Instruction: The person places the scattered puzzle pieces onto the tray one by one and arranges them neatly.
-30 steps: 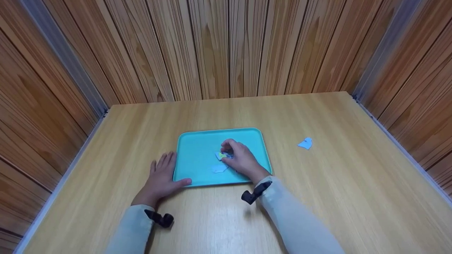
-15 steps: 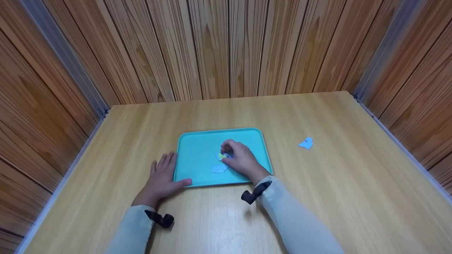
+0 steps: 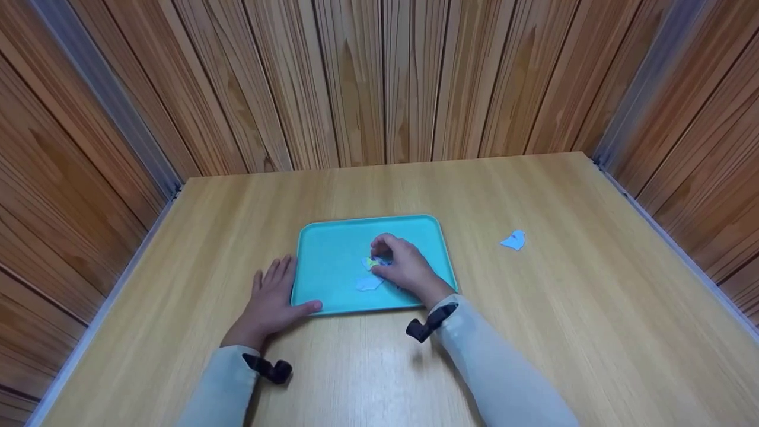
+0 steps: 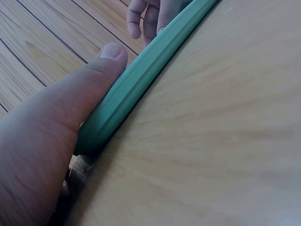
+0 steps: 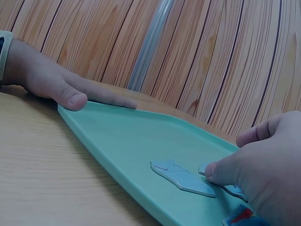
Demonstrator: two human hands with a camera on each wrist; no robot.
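Observation:
A turquoise tray [image 3: 326, 243] lies on the table with several thin, irregular printed puzzle pieces on it. My right hand [image 3: 409, 270] reaches over the tray's right half, thumb and curled fingers pinching a blue-and-yellow puzzle piece [image 3: 371, 263] that they partly cover. Just nearer to me lies a light blue puzzle piece [image 5: 181, 177]. A piece with a red patch [image 5: 242, 215] shows beneath the right hand in the right wrist view. My left hand [image 3: 270, 305] rests with straight fingers along the tray's left edge, its thumb on the near-left rim.
One more blue piece [image 3: 513, 240] lies on the wooden table [image 3: 569, 308] to the right of the tray. Wood-panelled walls [image 3: 379, 83] close in the table at the back and both sides.

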